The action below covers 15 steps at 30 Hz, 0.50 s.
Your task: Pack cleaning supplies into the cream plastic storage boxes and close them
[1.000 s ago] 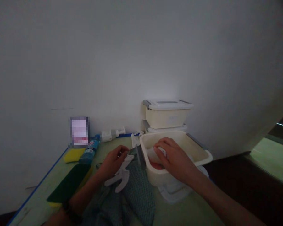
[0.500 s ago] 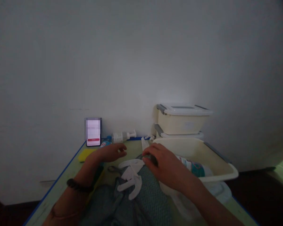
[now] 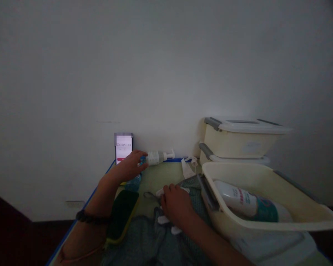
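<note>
My left hand (image 3: 131,165) reaches over a clear bottle (image 3: 133,182) with a blue cap. Its thumb and fingers are apart around the cap; I cannot tell whether they touch it. On the grey-green knitted cloth (image 3: 144,240) my right hand (image 3: 177,205) is closed over white flat curved pieces (image 3: 163,220). Their ends stick out past the fingers, and the rest is hidden under the palm. A grey loop (image 3: 150,194) lies beside them. Below my left forearm is a dark green sponge (image 3: 122,214) with a yellow edge.
A lit phone (image 3: 124,146) leans on the wall. Beside it lies a clear pump bottle (image 3: 155,158). A white strip (image 3: 187,169) lies near the back edge. At the right, an open cream bin (image 3: 266,224) holds a white and teal bottle (image 3: 252,205); lidded boxes (image 3: 235,142) stand behind.
The view has swung left, so the scene sits further right. My left hand has reached further back to the blue-capped bottle. My right hand has come down over the white pieces.
</note>
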Each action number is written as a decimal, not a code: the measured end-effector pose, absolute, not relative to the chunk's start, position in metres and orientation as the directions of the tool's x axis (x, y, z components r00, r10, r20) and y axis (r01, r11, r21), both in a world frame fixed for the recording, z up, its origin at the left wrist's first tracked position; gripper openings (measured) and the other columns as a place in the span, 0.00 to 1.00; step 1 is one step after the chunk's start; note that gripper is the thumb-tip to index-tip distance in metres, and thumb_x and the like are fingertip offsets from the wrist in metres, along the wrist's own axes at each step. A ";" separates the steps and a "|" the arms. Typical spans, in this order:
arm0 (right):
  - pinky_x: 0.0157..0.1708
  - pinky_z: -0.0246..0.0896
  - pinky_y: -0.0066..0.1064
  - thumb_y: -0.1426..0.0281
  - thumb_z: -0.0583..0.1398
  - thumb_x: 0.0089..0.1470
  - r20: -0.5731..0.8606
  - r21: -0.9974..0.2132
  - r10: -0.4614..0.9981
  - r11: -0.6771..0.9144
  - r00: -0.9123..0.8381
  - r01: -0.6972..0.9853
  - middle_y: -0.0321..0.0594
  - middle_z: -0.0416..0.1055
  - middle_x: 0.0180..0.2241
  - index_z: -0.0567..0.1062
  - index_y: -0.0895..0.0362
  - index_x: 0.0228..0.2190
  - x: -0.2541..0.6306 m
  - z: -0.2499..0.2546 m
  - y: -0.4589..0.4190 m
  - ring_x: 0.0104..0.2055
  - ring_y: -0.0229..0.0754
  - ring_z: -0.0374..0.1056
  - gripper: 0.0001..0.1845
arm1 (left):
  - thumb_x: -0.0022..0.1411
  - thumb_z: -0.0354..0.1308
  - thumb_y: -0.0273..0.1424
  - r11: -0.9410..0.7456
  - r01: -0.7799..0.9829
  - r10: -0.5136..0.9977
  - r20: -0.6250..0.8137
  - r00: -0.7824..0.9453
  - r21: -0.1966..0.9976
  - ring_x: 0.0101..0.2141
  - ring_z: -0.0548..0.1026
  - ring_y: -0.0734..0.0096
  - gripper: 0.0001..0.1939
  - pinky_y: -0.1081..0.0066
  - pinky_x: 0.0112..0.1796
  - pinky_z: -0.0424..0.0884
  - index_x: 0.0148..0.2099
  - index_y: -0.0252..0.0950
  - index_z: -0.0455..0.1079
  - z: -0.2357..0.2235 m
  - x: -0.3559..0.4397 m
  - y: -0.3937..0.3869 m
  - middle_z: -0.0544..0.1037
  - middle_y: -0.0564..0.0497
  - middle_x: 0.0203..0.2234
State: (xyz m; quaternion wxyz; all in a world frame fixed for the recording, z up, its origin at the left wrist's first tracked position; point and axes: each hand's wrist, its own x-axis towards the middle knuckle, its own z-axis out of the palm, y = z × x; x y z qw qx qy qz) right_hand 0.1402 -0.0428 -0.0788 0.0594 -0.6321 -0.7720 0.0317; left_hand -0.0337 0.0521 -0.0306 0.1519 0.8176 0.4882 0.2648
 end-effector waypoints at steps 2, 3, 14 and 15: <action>0.39 0.61 0.40 0.70 0.48 0.58 0.097 -0.146 0.981 0.184 -0.171 0.972 0.50 0.72 0.39 0.72 0.60 0.40 0.143 -0.093 -0.041 0.43 0.51 0.67 0.16 | 0.55 0.52 0.33 -0.508 0.734 0.859 0.326 0.395 0.451 0.44 0.73 0.56 0.20 0.58 0.46 0.68 0.48 0.30 0.67 -0.036 -0.026 0.054 0.69 0.38 0.46; 0.40 0.60 0.39 0.70 0.47 0.58 0.118 -0.158 0.979 0.184 -0.166 0.970 0.49 0.71 0.39 0.72 0.59 0.39 0.145 -0.098 -0.041 0.43 0.50 0.67 0.15 | 0.56 0.51 0.32 -0.522 0.742 0.848 0.352 0.398 0.420 0.47 0.71 0.56 0.20 0.58 0.49 0.66 0.50 0.29 0.66 -0.039 -0.021 0.054 0.68 0.38 0.48; 0.40 0.58 0.38 0.71 0.49 0.55 0.237 -0.289 0.963 0.198 -0.130 0.937 0.44 0.72 0.36 0.72 0.57 0.35 0.147 -0.107 -0.042 0.41 0.48 0.66 0.13 | 0.62 0.54 0.34 -0.449 0.893 0.840 0.354 0.411 0.028 0.44 0.72 0.61 0.17 0.56 0.43 0.70 0.53 0.34 0.64 -0.060 0.028 0.097 0.70 0.44 0.49; 0.40 0.58 0.38 0.71 0.50 0.55 0.237 -0.295 0.963 0.199 -0.130 0.934 0.44 0.72 0.36 0.73 0.57 0.35 0.147 -0.108 -0.041 0.41 0.48 0.66 0.12 | 0.63 0.54 0.34 -0.439 0.899 0.842 0.349 0.411 -0.001 0.43 0.72 0.62 0.17 0.57 0.42 0.71 0.52 0.34 0.64 -0.064 0.030 0.100 0.70 0.44 0.48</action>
